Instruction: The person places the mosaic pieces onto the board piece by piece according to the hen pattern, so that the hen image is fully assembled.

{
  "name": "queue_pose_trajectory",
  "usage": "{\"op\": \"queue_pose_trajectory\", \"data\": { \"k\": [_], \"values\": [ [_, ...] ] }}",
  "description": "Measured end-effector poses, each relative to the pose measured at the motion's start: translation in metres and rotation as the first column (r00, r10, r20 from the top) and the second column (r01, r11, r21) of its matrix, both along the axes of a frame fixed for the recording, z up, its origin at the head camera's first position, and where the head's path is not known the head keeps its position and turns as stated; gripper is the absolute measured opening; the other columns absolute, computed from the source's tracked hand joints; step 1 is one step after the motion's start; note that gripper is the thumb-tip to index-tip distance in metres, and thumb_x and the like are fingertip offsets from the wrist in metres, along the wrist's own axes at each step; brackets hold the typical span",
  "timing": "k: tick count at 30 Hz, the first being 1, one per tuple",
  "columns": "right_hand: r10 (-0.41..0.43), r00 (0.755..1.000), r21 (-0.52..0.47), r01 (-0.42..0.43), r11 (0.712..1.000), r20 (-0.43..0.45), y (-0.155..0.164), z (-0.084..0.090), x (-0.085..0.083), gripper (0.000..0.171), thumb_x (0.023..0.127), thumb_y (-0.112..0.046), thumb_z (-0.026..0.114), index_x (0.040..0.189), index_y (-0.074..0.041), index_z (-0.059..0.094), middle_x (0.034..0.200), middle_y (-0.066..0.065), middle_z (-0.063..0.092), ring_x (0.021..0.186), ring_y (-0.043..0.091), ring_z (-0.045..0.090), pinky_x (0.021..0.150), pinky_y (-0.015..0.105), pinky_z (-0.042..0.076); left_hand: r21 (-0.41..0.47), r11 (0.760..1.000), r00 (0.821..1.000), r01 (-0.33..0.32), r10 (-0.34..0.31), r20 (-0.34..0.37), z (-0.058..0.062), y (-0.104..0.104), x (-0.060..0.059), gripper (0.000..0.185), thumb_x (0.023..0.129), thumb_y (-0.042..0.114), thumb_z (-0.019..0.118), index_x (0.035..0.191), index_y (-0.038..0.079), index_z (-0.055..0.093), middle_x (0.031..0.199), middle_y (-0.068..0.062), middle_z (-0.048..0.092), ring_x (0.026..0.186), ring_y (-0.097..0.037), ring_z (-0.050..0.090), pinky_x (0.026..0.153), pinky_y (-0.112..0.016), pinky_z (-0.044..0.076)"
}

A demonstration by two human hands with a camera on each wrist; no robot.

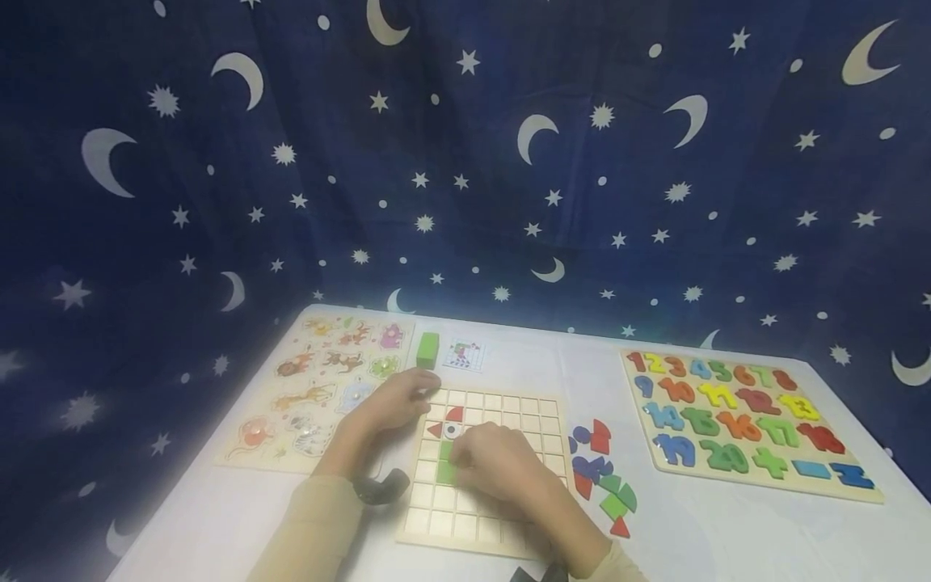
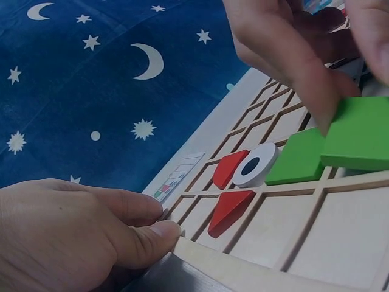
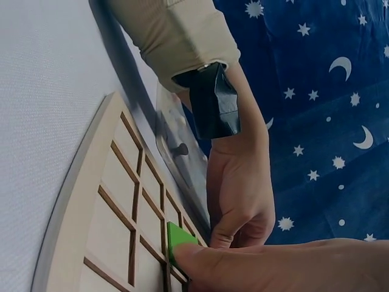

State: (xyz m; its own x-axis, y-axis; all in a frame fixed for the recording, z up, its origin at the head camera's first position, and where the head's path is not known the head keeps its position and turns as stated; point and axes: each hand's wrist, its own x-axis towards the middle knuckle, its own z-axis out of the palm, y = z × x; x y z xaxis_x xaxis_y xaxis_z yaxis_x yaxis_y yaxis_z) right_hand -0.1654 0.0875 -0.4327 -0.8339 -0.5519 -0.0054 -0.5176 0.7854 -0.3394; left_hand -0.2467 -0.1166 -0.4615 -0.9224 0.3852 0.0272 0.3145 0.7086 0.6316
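Pinched between fingertips of right hand (image 1: pixel 494 465): green square tile (image 2: pixel 358 134), tilted, one edge lowered onto wooden grid board (image 1: pixel 541 408), just beside a second green tile (image 2: pixel 298 159) already seated in a cell. Adjoining that seated tile: white round eye piece (image 2: pixel 255 164) and two red pieces (image 2: pixel 230 210), all near the board's far left corner. Left hand (image 1: pixel 389 400) resting with loosely curled fingers against the board's left edge, thumb pressed to the frame, holding nothing. Loose coloured shapes (image 1: pixel 604 477) piled on tabletop just off the board's right edge. Green block (image 1: pixel 427 350) and pattern card (image 1: pixel 463 355) beyond the board's far edge. Animal puzzle (image 1: pixel 320 388) along tabletop's left edge; number puzzle (image 1: pixel 742 412) toward right edge.
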Motion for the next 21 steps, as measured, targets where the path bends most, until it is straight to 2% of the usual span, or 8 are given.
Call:
{"op": "queue_pose_trajectory", "data": {
  "k": [2, 6, 9, 13, 21],
  "values": [
    [0.014, 1.0, 0.024, -0.013, 1.0, -0.026, -0.0009, 0.0006, 0.0008, 0.012, 0.073, -0.027, 0.075, 0.067, -0.029, 0.065, 0.061, -0.017, 0.054, 0.059, 0.005, 0.045, 0.053, 0.021, 0.039, -0.005, 1.0, 1.0, 0.003, -0.003, -0.002, -0.0001, 0.0002, -0.0005, 0.045, 0.084, 0.006, 0.064, 0.128, 0.01, 0.058, 0.134, -0.006, 0.057, 0.131, -0.027, 0.047, 0.115, -0.044, 0.032],
    [0.055, 0.991, 0.074, -0.046, 0.996, -0.122, -0.0026, 0.0002, 0.0022, 0.022, 0.072, -0.028, 0.074, 0.06, -0.029, 0.057, 0.058, -0.017, 0.048, 0.056, 0.005, 0.041, 0.05, 0.02, 0.036, -0.009, 1.0, 1.0, 0.007, -0.007, -0.006, -0.0003, 0.0003, -0.001, 0.045, 0.084, 0.006, 0.064, 0.128, 0.009, 0.058, 0.134, -0.006, 0.057, 0.131, -0.027, 0.047, 0.115, -0.044, 0.033],
    [0.082, 0.979, 0.108, -0.063, 0.992, -0.189, -0.0038, -0.0008, 0.003, 0.022, 0.074, -0.027, 0.074, 0.06, -0.029, 0.057, 0.062, -0.018, 0.05, 0.057, 0.004, 0.042, 0.051, 0.02, 0.04, -0.014, 1.0, 1.0, 0.008, -0.008, -0.007, -0.0001, 0.0002, -0.001, 0.045, 0.084, 0.006, 0.064, 0.128, 0.009, 0.058, 0.134, -0.007, 0.057, 0.131, -0.027, 0.047, 0.115, -0.043, 0.032],
    [0.097, 0.968, 0.136, -0.066, 0.988, -0.232, -0.0058, -0.001, 0.0042, 0.022, 0.075, -0.026, 0.072, 0.06, -0.028, 0.057, 0.062, -0.016, 0.052, 0.055, 0.005, 0.041, 0.053, 0.021, 0.043, -0.011, 1.0, 1.0, 0.007, -0.007, -0.001, 0.0002, 0.0003, -0.0007, 0.044, 0.084, 0.006, 0.064, 0.128, 0.009, 0.058, 0.135, -0.007, 0.057, 0.131, -0.027, 0.047, 0.115, -0.043, 0.032],
    [0.138, 0.931, 0.188, -0.076, 0.979, -0.339, -0.0089, -0.0007, 0.0054, 0.024, 0.074, -0.022, 0.071, 0.056, -0.027, 0.057, 0.057, -0.016, 0.052, 0.051, 0.004, 0.038, 0.048, 0.02, 0.039, -0.012, 1.0, 1.0, 0.01, -0.01, -0.004, 0.0003, 0.0004, -0.0009, 0.044, 0.084, 0.006, 0.064, 0.128, 0.008, 0.059, 0.134, -0.007, 0.057, 0.131, -0.027, 0.047, 0.115, -0.043, 0.033]
  ]
}}
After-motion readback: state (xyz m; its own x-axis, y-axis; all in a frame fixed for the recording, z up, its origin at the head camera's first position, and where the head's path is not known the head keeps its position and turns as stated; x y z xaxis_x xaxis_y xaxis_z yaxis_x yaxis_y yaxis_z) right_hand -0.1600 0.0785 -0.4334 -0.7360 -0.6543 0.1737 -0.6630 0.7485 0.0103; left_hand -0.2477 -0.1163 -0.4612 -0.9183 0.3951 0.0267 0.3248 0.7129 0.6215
